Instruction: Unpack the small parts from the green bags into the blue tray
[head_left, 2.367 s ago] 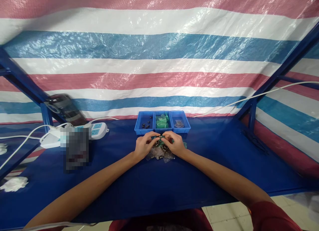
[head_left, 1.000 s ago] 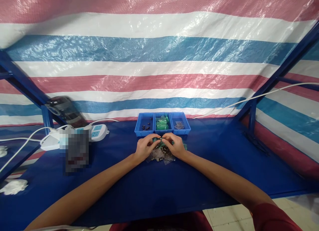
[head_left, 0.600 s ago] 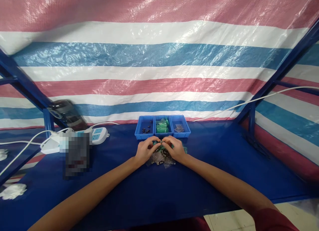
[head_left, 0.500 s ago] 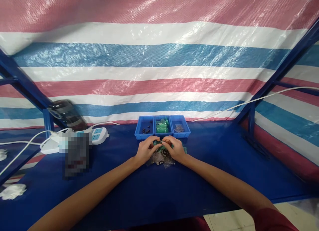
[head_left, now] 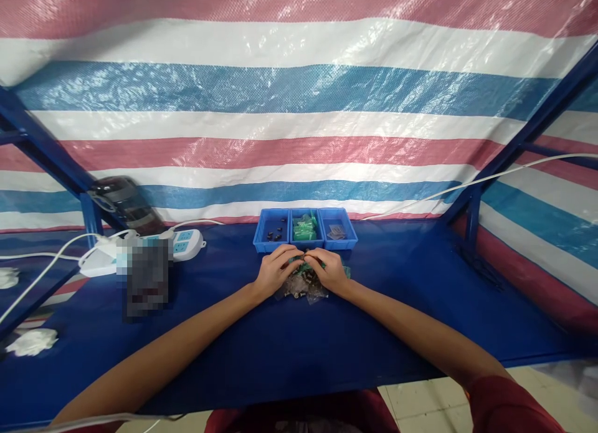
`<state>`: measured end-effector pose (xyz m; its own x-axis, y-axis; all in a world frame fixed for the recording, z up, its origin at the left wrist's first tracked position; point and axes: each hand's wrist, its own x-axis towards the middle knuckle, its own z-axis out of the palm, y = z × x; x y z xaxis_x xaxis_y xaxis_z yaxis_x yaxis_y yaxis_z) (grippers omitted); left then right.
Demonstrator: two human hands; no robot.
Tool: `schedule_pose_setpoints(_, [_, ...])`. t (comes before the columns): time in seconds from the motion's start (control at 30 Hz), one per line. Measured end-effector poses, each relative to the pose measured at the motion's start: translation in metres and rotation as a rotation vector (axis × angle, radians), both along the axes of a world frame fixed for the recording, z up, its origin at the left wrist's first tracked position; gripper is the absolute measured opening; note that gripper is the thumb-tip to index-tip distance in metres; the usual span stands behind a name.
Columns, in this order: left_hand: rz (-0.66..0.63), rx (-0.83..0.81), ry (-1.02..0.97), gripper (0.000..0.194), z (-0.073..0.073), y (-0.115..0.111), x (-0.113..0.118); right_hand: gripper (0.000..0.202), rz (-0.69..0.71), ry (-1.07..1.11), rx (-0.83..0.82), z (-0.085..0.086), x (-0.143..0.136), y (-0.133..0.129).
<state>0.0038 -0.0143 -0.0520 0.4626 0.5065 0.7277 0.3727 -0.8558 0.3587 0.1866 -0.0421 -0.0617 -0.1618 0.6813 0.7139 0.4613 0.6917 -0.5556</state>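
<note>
My left hand and my right hand meet at the fingertips over a pile of small metal parts and clear plastic bags. Thumb and fingers of both hands are pinched on something tiny that I cannot make out. Some green material shows between and beside the hands. Just beyond them stand three joined blue bins: the left bin has several small dark parts, the middle one holds green packets, and the right one has flat clear or grey pieces.
At the left lie a white power strip with cables, a pixelated dark object and a dark bottle-like container. White crumpled material lies at the far left. Blue frame posts and a striped sheet bound the blue table.
The view has tilted down slightly, so the scene sits higher. My hands stay over the pile, with fingertips now closer together.
</note>
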Motion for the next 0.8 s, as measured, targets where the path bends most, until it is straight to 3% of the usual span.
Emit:
schedule_pose_setpoints(0.43, [0.061, -0.057, -0.048, 0.017, 0.0061, -0.0052, 0.0009, 0.025, 0.008, 0.008, -0.03, 0.0011, 0.0006, -0.0004])
schedule_pose_setpoints(0.8, [0.02, -0.129, 0.006, 0.019, 0.0085, -0.0021, 0.0015, 0.023, -0.026, 0.03, -0.045, 0.0039, 0.0017, -0.0027])
